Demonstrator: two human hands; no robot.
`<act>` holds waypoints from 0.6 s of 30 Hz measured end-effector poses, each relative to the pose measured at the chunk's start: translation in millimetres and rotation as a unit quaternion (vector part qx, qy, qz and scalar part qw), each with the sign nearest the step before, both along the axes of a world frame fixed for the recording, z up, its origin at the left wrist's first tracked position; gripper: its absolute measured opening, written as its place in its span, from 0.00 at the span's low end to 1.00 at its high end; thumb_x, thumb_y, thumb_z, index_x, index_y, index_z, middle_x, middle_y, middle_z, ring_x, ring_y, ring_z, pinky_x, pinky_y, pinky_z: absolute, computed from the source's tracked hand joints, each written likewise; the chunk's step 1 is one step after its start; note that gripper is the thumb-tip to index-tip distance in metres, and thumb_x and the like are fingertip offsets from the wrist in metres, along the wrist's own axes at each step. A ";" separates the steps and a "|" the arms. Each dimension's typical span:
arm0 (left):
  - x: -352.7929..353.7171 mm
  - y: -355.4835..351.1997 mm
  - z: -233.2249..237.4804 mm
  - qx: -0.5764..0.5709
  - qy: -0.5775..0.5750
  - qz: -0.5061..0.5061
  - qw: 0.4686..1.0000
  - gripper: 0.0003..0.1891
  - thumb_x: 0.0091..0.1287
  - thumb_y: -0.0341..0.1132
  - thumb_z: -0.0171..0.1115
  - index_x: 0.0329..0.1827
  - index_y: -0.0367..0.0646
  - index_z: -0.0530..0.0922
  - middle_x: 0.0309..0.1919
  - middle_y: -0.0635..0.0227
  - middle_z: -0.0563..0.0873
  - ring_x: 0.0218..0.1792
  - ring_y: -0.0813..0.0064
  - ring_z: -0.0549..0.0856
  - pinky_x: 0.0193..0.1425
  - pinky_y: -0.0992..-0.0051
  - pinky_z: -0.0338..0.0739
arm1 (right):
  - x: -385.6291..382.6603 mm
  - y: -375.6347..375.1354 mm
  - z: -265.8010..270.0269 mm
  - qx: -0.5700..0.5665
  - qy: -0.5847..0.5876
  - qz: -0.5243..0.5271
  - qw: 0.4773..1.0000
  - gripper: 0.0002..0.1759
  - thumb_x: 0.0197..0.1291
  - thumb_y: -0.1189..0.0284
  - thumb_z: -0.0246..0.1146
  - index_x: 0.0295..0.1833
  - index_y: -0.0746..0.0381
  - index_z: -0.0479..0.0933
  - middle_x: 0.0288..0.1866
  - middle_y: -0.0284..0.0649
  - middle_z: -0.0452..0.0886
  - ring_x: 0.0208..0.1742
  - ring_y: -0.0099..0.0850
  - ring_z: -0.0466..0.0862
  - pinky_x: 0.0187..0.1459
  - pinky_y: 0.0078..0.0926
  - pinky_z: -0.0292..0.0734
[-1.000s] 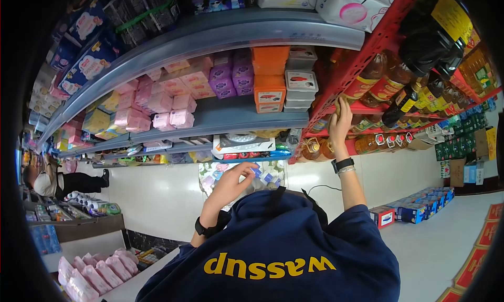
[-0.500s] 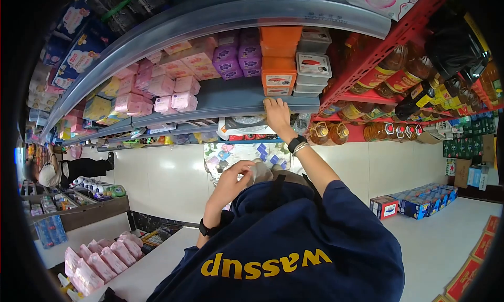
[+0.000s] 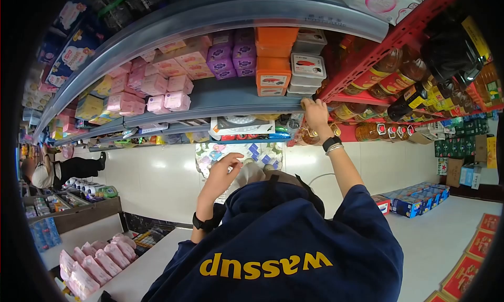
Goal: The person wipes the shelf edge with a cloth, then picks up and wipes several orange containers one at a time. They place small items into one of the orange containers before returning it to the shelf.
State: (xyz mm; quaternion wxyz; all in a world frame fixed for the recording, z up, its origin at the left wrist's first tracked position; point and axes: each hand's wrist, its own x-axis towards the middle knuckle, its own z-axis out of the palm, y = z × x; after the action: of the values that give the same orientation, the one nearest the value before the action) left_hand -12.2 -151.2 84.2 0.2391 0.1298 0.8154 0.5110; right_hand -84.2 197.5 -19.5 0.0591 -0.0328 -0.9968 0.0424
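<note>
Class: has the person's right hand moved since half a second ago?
Yes. The right hand slid rightward along the grey shelf, from beneath the orange boxes to the end beside the red rack.

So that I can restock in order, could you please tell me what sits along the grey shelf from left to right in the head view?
Grey shelf: pink packs → purple packs → orange boxes → white lidded boxes → oil bottles.

Pink packs [image 3: 157, 86], purple packs [image 3: 233, 55] and orange boxes [image 3: 274, 58] sit in rows, dark bottles [image 3: 420, 94] stand farther right, and blue cartons [image 3: 415, 199] line the floor [image 3: 446, 233].
</note>
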 end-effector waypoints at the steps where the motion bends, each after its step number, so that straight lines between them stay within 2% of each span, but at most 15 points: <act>1: 0.0 0.6 -0.8 -0.001 0.001 -0.001 1.000 0.12 0.64 0.25 0.56 0.50 0.38 0.75 0.33 0.64 0.83 0.38 0.76 0.83 0.45 0.77 0.74 | 2.7 5.2 0.2 -0.002 -0.007 -0.021 1.000 0.14 0.52 0.76 0.55 0.46 0.51 0.73 0.45 0.30 0.80 0.44 0.35 0.75 0.47 0.34 0.65; 4: 2.5 0.1 -4.7 0.002 0.031 -0.008 0.999 0.12 0.64 0.26 0.56 0.50 0.38 0.75 0.32 0.64 0.83 0.37 0.76 0.82 0.44 0.77 0.75 | 3.6 10.5 -8.6 -0.025 0.012 -0.046 0.999 0.13 0.52 0.76 0.55 0.44 0.52 0.74 0.44 0.32 0.80 0.44 0.37 0.75 0.46 0.35 0.66; 10: 12.2 -10.0 -10.7 0.000 -0.001 -0.027 1.000 0.11 0.65 0.26 0.56 0.49 0.38 0.75 0.33 0.63 0.83 0.39 0.75 0.83 0.47 0.75 0.75 | -2.0 -6.6 -10.2 -0.046 0.044 -0.083 0.994 0.12 0.52 0.75 0.54 0.42 0.54 0.74 0.45 0.35 0.80 0.45 0.39 0.76 0.45 0.38 0.67; 12: 15.3 -13.7 -14.0 -0.004 -0.007 -0.024 1.000 0.10 0.65 0.26 0.55 0.48 0.37 0.75 0.34 0.63 0.84 0.40 0.74 0.83 0.47 0.76 0.75 | -9.0 -20.6 -8.4 -0.047 -0.022 -0.055 0.997 0.13 0.50 0.76 0.55 0.43 0.54 0.75 0.46 0.37 0.80 0.45 0.40 0.76 0.44 0.38 0.69; 15: 17.7 -18.2 -22.4 0.015 -0.002 -0.024 1.000 0.09 0.65 0.26 0.55 0.47 0.37 0.75 0.34 0.63 0.84 0.41 0.74 0.83 0.47 0.77 0.74 | -21.1 -63.3 -15.7 -0.086 0.012 0.035 0.996 0.15 0.51 0.76 0.54 0.46 0.57 0.73 0.46 0.38 0.80 0.47 0.40 0.75 0.46 0.38 0.69; 18: 18.2 -15.5 -8.0 0.006 -0.007 -0.013 1.000 0.07 0.65 0.26 0.55 0.44 0.36 0.76 0.35 0.63 0.84 0.41 0.74 0.84 0.47 0.77 0.75 | -33.7 -97.6 -16.0 -0.102 0.015 0.046 0.994 0.14 0.52 0.76 0.54 0.46 0.57 0.73 0.47 0.38 0.80 0.48 0.40 0.74 0.47 0.37 0.68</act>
State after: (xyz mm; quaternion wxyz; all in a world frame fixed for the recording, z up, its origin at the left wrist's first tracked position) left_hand 6.0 -166.7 76.2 0.2506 0.1379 0.8087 0.5140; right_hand -117.9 99.9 -35.4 0.0689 0.0076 -0.9867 0.1472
